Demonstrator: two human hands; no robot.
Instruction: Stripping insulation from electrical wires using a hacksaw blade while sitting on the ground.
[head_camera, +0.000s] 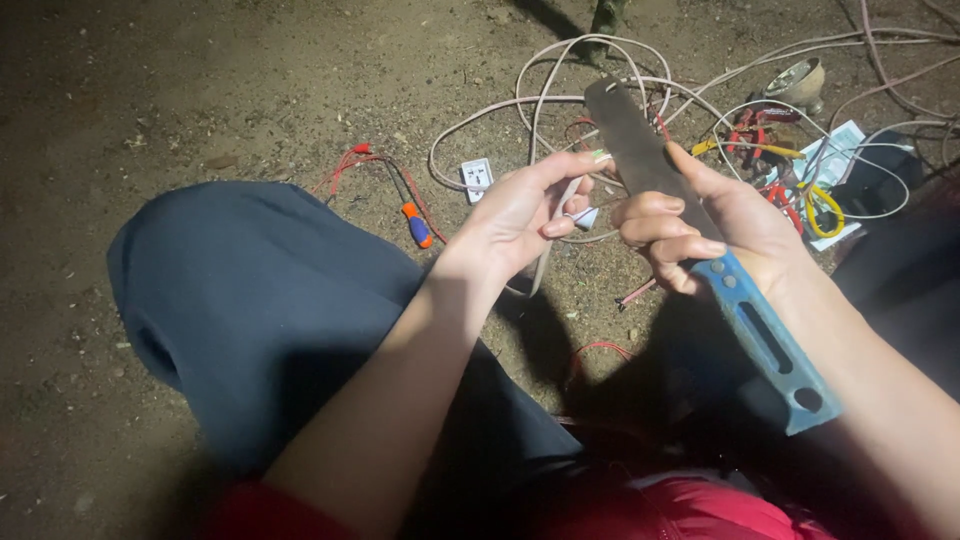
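Note:
My right hand (700, 228) grips a long knife by its blue handle (765, 340). Its dark blade (628, 135) points up and away over the ground. My left hand (525, 212) pinches a thin white cable (548, 250) between thumb and fingers, close to the blade. The cable's end, with a bit of green showing, sits at my fingertips. Both hands are held above my knee, which is covered by dark blue trousers (270, 300).
On the dirt ground lie loops of white cable (560, 70), a white socket (477, 176), a screwdriver with orange and blue handle (415, 222), red wires (350, 160), pliers and tools (765, 135) on a white sheet, and a small metal bowl (797, 80).

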